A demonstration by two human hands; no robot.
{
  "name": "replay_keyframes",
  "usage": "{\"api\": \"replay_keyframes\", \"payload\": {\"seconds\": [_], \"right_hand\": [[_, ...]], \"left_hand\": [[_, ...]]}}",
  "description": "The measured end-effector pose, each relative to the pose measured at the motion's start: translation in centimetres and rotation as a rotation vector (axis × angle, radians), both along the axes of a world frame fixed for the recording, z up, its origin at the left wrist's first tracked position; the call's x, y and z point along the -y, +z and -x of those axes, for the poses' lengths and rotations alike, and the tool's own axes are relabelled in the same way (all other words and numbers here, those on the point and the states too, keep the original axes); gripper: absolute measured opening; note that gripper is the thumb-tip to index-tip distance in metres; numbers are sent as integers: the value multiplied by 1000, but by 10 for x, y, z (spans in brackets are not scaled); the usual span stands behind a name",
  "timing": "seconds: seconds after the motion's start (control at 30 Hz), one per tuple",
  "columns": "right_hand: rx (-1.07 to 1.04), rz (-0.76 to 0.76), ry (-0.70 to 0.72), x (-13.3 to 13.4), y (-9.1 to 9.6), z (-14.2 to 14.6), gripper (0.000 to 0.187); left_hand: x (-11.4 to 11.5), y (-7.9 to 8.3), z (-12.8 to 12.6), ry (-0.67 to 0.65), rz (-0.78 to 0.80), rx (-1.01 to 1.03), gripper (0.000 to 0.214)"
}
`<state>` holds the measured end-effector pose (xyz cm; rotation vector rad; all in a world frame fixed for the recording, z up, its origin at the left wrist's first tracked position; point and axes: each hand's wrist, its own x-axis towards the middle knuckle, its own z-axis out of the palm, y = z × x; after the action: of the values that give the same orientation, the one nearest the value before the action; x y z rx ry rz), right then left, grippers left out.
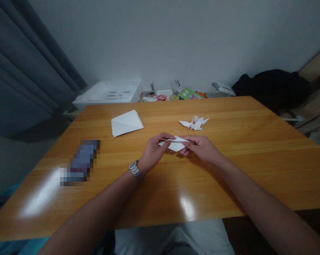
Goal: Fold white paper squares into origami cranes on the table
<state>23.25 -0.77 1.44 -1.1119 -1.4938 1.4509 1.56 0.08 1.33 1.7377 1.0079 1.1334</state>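
Observation:
A small piece of folded white paper point(177, 146) is held just above the middle of the wooden table. My left hand point(156, 150) pinches its left side, thumb on the near face and fingers behind. At its right side, my right hand point(201, 147) grips the paper the same way, with some fingertips showing beneath. A crease runs across the paper between the two thumbs. Just beyond my right hand sits a finished white paper crane point(195, 123), wings spread. A thin white sliver point(177, 131) lies on the wood near it.
A stack of white paper sheets point(127, 123) lies at the back left of the wooden table point(245, 148). Nearer on the left is a blurred-out phone-like object point(82, 162). Past the far edge stand a white foam box point(112, 91), a green packet point(188, 94) and dark cloth point(274, 86).

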Motion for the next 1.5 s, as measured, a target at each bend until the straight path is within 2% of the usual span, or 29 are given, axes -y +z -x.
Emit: {"api": "replay_keyframes", "payload": {"seconds": [0.17,0.4,0.67,0.8,1.03,1.17,1.5], "right_hand": [[-70,19,-30,1,3,2,40],[-18,-12,-44,0,0,3,37],[61,-123,32,4,6,1,48],[26,-89,-25,5,7,3,48],[-39,-9,-54,4,7,4,46],[4,-15,-46,5,9,4,47],[-62,35,-32,7,12,6,46]], "left_hand": [[3,5,0,33,-21,-15,17],[6,10,-1,-6,55,-40,22],[4,8,0,72,-47,-102,16],[5,8,-1,58,-60,-84,16],[4,8,-2,-4,37,37,28],[3,6,-2,-52,100,38,27],[0,3,-1,-38,172,97,26]]}}
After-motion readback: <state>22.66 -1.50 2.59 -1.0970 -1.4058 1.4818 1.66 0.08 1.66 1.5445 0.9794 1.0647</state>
